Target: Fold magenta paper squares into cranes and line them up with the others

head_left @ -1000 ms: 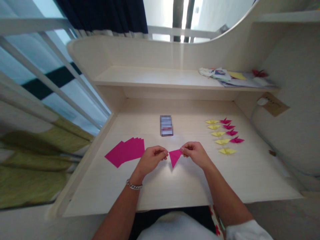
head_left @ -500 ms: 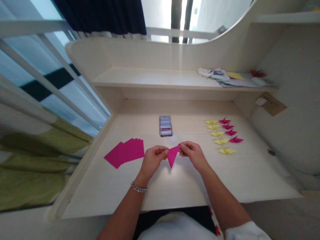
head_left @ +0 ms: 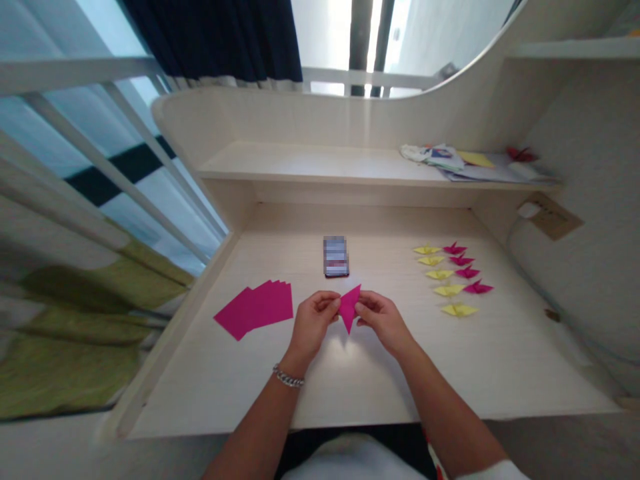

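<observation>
Between my two hands, above the desk, is a folded piece of pink origami paper [head_left: 349,309] with one point up and one down. My left hand [head_left: 315,321] pinches its left edge between thumb and fingers. On the opposite edge, my right hand [head_left: 383,319] grips it the same way, the fingers partly behind the paper. To the left lies a fanned stack of pink paper sheets [head_left: 257,308]. Folded yellow paper cranes [head_left: 440,275] and pink paper cranes [head_left: 467,273] stand in two columns on the right.
A phone [head_left: 335,257] lies on the desk [head_left: 370,387] beyond my hands. The raised shelf [head_left: 300,167] at the back holds papers [head_left: 475,167] and a red folded piece [head_left: 521,154]. A cable [head_left: 520,253] runs down the right wall; white rails [head_left: 150,167] border the left.
The pink paper has turned from a downward triangle to a narrower shape with a raised upper point. My right hand's grip has shifted lower along its edge. The view has shifted slightly.
</observation>
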### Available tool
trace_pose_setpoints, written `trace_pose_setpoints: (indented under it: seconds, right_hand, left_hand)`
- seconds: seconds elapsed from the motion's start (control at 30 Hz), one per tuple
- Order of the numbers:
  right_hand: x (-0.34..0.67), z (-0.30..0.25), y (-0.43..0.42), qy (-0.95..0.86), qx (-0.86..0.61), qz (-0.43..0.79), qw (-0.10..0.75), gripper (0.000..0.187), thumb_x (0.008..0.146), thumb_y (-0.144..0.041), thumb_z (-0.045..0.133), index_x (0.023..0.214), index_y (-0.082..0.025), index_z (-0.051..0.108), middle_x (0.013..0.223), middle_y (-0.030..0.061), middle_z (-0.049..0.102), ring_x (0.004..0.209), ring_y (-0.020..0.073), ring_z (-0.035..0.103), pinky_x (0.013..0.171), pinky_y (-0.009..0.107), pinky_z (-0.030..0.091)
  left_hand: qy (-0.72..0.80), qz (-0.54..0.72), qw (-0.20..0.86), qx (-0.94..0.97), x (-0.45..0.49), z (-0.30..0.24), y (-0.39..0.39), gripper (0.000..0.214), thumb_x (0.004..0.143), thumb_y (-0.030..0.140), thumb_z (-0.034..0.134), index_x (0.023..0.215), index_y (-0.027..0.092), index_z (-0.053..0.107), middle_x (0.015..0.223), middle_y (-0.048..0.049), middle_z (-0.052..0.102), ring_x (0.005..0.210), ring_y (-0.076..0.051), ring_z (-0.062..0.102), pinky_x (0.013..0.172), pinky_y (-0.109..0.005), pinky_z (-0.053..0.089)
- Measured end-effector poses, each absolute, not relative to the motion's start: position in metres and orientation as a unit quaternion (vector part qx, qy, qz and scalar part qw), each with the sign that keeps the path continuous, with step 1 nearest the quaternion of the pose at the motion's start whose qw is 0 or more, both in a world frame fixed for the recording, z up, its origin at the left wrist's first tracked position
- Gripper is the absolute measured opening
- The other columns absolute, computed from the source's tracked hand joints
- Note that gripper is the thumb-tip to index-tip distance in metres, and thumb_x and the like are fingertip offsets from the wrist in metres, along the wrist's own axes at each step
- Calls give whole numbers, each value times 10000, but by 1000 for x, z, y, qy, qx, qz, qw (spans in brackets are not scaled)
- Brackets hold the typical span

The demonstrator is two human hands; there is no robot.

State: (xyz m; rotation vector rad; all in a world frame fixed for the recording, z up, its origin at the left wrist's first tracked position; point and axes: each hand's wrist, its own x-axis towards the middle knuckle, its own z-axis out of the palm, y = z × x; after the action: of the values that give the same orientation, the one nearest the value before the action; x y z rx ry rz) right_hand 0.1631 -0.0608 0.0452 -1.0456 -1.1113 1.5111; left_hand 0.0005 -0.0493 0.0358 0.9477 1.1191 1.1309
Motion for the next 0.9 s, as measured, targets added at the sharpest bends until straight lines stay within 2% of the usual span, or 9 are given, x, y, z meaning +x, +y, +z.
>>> trace_pose_setpoints:
  seconds: [0.17,0.43,0.6,0.9]
  right_hand:
    - [162,43,-60,-448,-407,635,480,345,692,-366,724,993,-209,659,933,54,691,747,156,622,608,254,480]
    - [161,39,-59,-440,-398,643,484,378,677,-371,742,1002,-198,653,966,75,693,807,190,638,667,302,500]
    - [161,39,-59,-432,-383,653,490,344,676,-331,751,976,-185,666,947,76,697,804,187,639,691,311,500]
    - [167,35,-56,-470,-420,612,478,297,696,-324,716,960,-191,684,850,40,698,674,141,602,584,249,461]
  left_hand:
    - [452,493,618,412,3,36,-50,320,676,319,743,915,144,623,812,-43,689,705,-132,649,665,-255,525]
    - [403,466,662,427,4,46,-55,523,533,149,824,976,142,545,939,-78,685,805,-194,674,734,-354,560]
    - [396,459,673,424,3,44,-55,531,555,112,808,1009,141,534,974,-88,682,837,-187,671,765,-348,557]
    - [392,463,666,433,1,43,-55,445,613,135,780,1003,136,566,982,-82,681,853,-183,668,798,-337,539]
